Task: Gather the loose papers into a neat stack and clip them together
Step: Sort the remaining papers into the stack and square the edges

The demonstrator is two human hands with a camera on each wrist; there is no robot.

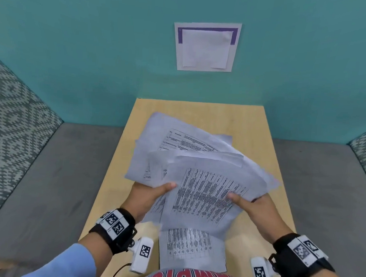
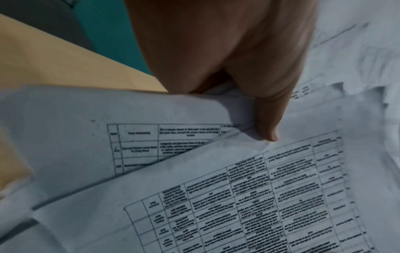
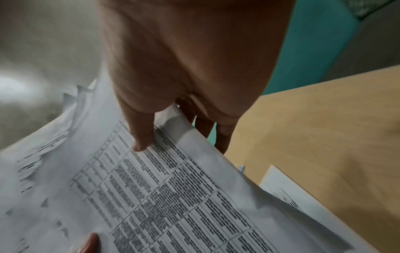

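Both my hands hold up a loose, fanned bundle of white printed papers point(image 1: 198, 160) over the light wooden table point(image 1: 270, 131). My left hand point(image 1: 164, 189) grips the bundle's lower left edge, thumb on top and fingers hidden beneath. In the left wrist view, the left hand point(image 2: 267, 126) pinches overlapping sheets point(image 2: 216, 188). My right hand point(image 1: 244, 203) grips the lower right edge; its wrist view shows the right hand point(image 3: 142, 137) with its thumb on a printed table and fingers under the papers point(image 3: 151, 196). One more sheet point(image 1: 192, 250) lies flat near the front edge. No clip is identifiable.
The narrow table stands against a teal wall point(image 1: 76, 46) bearing a paper notice point(image 1: 206, 46). Grey bench seats point(image 1: 57, 184) with patterned cushions point(image 1: 12, 117) flank it. A small shiny object point(image 3: 242, 167) peeks from under the papers' edge; I cannot tell what it is.
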